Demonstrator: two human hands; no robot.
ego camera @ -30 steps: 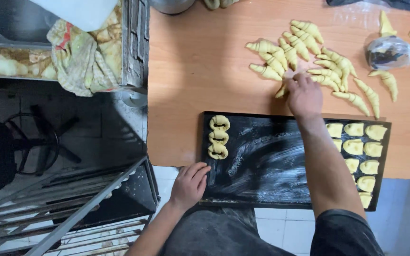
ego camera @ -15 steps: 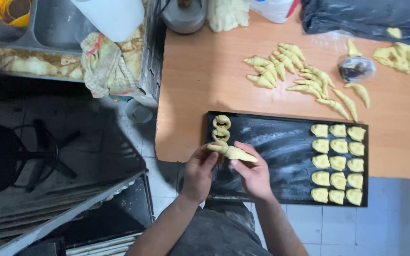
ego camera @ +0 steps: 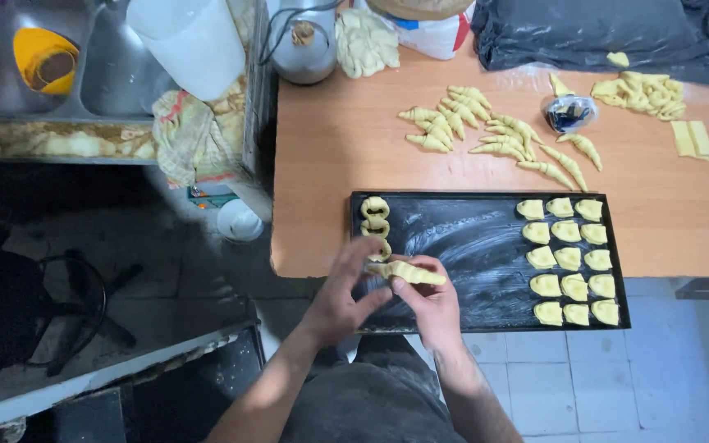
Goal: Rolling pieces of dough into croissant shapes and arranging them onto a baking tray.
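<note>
A: What is seen to have moved since a second ago?

B: The right hand [ego camera: 430, 305] has been brought back from the heap of rolled dough pieces [ego camera: 494, 135] on the bench [ego camera: 330, 164], and the left hand [ego camera: 340, 297] has been lifted off the tray's near edge. Both are now joined over the near left corner of the black baking tray [ego camera: 469, 254], with one rolled dough piece [ego camera: 408, 272] carried there.

A: How are the hands posed?

B: Both forearms are raised from below and angled inward. The left hand is cupped, its fingers [ego camera: 353, 256] curled over the left end of the piece. The right hand is turned palm-up beneath it, fingers [ego camera: 410, 287] closed on the middle and right end. So the piece is gripped by both hands.

A: Where is the piece held?

B: It is held lying across, just above the floured tray, directly below a short column of curled pieces [ego camera: 376, 220] already set at the left end.

A: What else is set out?

B: Three columns of folded dough pieces [ego camera: 568, 258] are lined along the tray's right end. A small plastic bag [ego camera: 569, 113] is laid beyond the heap, with more dough scraps [ego camera: 640, 89] beside a black bag [ego camera: 592, 33].
</note>
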